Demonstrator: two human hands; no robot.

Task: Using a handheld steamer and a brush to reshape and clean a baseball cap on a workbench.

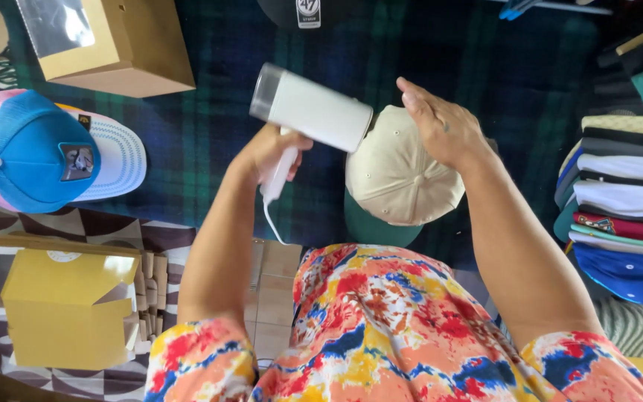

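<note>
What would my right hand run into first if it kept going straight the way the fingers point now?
The right hand rests on the cream cap, fingers aimed up and left in the picture. Going straight on, it would probably meet the white handheld steamer held by the left hand, though their relative heights are hard to judge.

The left hand point(273, 152) holds a white steamer point(312, 109) by its handle. The right hand point(440, 126) rests flat on a cream cap point(400, 175). A blue cap point(35, 149) lies at nine o'clock, a cap stack point(623, 201) at three o'clock.
</note>
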